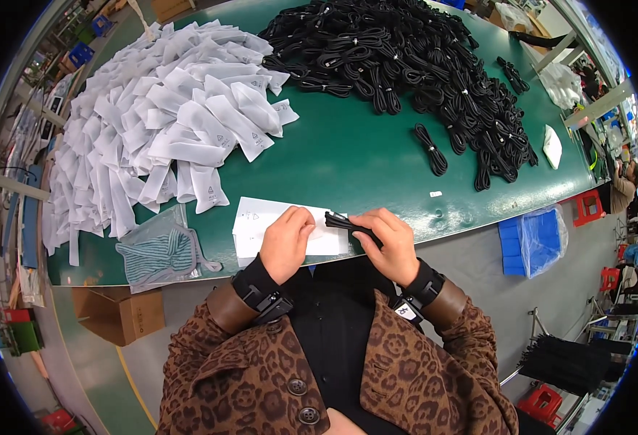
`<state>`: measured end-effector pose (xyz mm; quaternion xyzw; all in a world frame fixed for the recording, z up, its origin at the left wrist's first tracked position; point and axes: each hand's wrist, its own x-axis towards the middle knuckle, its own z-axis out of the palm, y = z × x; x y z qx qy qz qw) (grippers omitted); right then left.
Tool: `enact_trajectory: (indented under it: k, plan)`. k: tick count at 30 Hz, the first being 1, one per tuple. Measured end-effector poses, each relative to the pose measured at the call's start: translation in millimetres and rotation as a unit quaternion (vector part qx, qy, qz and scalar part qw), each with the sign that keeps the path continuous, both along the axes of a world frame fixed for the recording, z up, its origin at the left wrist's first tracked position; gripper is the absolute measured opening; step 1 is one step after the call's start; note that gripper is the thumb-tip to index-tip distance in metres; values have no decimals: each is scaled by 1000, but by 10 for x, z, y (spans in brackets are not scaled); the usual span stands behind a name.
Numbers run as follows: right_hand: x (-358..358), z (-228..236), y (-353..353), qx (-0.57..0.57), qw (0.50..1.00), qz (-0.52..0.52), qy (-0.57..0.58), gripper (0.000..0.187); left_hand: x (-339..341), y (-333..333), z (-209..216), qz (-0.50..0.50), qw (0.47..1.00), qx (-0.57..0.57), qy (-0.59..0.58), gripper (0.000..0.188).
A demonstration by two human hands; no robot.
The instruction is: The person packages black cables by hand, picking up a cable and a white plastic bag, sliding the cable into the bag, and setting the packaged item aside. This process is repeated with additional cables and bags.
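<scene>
My right hand (390, 245) is closed round a coiled black cable (342, 222), whose bundled end points left toward my other hand. Fingers curled and pinched, my left hand (288, 243) is closed on the edge of a thin white pouch; its exact grip is partly hidden by the fingers. Beneath both hands, flat white pouches (250, 226) lie in a stack at the table's front edge. The cable end is just beside the pouch; I cannot tell whether it touches.
A heap of filled white pouches (152, 123) covers the green table's (319, 152) left side. Coiled black cables (398, 51) are piled at the back right, with one loose coil (430, 149) nearer. A bagged striped cloth (161, 254) lies front left. Below stands a cardboard box (123, 315).
</scene>
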<state>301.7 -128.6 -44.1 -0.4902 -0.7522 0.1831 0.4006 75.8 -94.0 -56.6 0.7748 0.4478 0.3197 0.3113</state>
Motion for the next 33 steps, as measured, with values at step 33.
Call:
enact_trajectory:
  k: [33]
  plan:
    - [-143,406,381,68,990,48,117,33,-37,647,641,-85,900,-196,-379,12]
